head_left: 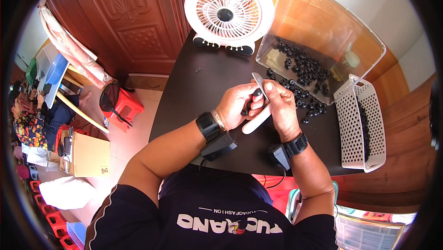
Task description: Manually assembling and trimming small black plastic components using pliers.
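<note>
Over the dark table, my two hands meet in front of my chest. My right hand (282,108) is closed round a knife (257,120) with a pale handle; its short metal blade points up and away from me. Pinched in the fingers of my left hand (234,105) is a small round black part (257,92), right beside the blade. More such black parts show lower down among the left fingers. Behind my right hand, many loose black parts (302,98) with holes lie on the table, spilling from a clear plastic box (323,33).
A white perforated basket (345,132) with black parts inside stands at the table's right side. At the back is a white fan (224,33). To the left are a red stool (126,109), a cardboard box (90,155) and another person (34,121) at a separate table.
</note>
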A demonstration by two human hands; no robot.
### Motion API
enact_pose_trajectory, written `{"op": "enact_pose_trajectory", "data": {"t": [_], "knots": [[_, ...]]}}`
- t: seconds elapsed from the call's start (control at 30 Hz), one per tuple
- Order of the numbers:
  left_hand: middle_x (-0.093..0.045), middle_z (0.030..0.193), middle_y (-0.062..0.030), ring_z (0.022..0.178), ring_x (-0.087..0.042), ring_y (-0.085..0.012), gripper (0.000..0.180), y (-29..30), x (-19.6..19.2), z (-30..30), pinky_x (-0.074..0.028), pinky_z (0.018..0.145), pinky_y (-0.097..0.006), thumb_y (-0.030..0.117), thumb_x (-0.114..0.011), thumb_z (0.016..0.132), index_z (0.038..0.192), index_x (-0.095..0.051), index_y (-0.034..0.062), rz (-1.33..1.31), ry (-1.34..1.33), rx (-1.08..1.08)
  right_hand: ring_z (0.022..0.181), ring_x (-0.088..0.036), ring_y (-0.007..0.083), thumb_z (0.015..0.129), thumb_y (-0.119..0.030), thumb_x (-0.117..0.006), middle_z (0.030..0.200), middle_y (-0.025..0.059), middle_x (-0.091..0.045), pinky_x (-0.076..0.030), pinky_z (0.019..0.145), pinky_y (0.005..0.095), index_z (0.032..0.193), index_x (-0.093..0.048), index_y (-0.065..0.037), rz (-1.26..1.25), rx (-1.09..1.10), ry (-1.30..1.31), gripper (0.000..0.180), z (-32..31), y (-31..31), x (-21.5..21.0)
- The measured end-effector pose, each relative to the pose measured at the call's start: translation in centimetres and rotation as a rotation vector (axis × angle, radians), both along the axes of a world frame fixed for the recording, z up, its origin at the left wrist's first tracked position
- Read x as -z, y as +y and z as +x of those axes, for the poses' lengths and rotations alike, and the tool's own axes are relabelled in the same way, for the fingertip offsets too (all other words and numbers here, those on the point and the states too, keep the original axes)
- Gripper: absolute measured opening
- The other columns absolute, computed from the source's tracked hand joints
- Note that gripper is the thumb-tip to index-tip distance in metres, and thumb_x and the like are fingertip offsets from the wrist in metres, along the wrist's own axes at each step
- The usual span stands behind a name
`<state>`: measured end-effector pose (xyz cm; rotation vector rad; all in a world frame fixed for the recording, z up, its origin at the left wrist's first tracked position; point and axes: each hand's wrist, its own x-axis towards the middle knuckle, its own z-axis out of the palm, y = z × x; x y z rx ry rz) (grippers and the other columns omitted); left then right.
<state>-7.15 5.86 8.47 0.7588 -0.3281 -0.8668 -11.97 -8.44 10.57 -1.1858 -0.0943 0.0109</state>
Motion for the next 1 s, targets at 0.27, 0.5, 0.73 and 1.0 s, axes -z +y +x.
{"op": "enact_pose_trajectory", "data": {"t": [0.27,0.5,0.73,1.0], "knots": [[-0.041,0.063,0.0008,0.054,-0.04,-0.0111,0.031,-0.07,-0.2,-0.22,-0.029,0.048,-0.024,0.032,-0.039,0.094,0.072,-0.044,0.0112,-0.014,0.023,-0.017,0.056,-0.062,0.0145,0.094,-0.033,-0.052,0.069,0.0034,-0.062,-0.057,0.054,0.0285,0.114,-0.059,0.003,0.025,-0.037,0.04,0.042,0.19,-0.1,0.63],[-0.041,0.061,0.0002,0.051,-0.037,-0.0112,0.035,-0.1,-0.15,-0.09,-0.028,0.046,-0.024,0.037,-0.04,0.093,0.07,-0.044,0.0109,-0.048,0.057,0.049,0.057,-0.062,0.0125,0.093,-0.034,-0.054,0.07,0.0023,-0.062,-0.057,0.056,0.0271,0.115,-0.058,0.004,0.023,-0.032,0.052,0.044,0.06,0.05,0.22],[-0.041,0.061,-0.0001,0.051,-0.036,-0.0114,0.037,-0.15,-0.53,-0.24,-0.028,0.047,-0.024,0.039,-0.04,0.093,0.069,-0.044,0.0108,-0.012,0.102,0.069,0.06,-0.06,0.0097,0.092,-0.035,-0.055,0.072,0.0004,-0.061,-0.056,0.059,0.0247,0.116,-0.058,0.004,-0.008,-0.037,0.04,0.045,0.34,-0.18,0.7],[-0.041,0.061,0.0,0.052,-0.037,-0.0119,0.036,-0.2,0.11,-0.06,-0.029,0.047,-0.024,0.038,-0.04,0.093,0.069,-0.043,0.0108,-0.01,0.118,0.059,0.06,-0.058,0.0077,0.092,-0.035,-0.055,0.071,-0.0009,-0.06,-0.054,0.059,0.0231,0.116,-0.059,0.002,-0.025,-0.032,0.026,0.044,0.16,0.02,0.46]]}}
